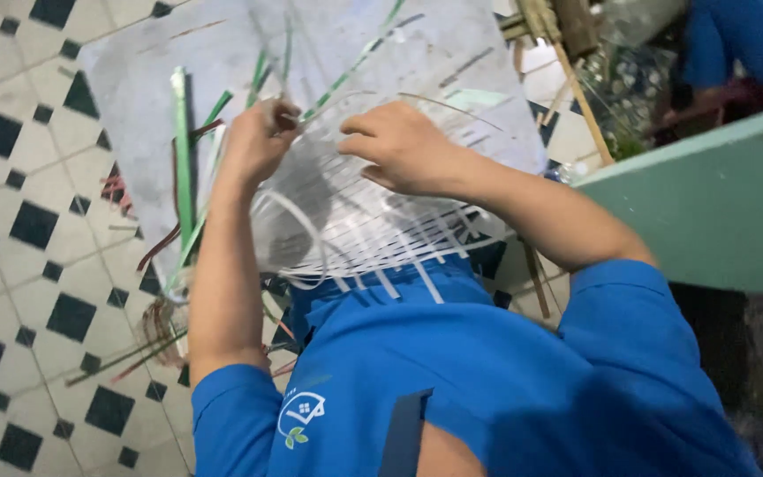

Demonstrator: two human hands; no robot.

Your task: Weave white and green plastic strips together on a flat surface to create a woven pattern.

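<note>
A flat weave of thin white strips (359, 231) lies on a grey board (134, 62) in front of my blue shirt. My left hand (258, 141) is closed around a few thin green and white strips (328, 93) that run up and to the right. My right hand (399, 146) lies knuckles up on the weave, fingers curled toward the left hand; I cannot tell what it pinches. Loose green strips (182, 159) lie along the board's left side.
The floor is white tile with black squares (28, 221). A pale green ledge (708, 203) stands at the right. Wooden sticks (576, 88) lean at the top right, near another person in blue (739, 44). Reddish strips (156, 331) lie on the floor at my left.
</note>
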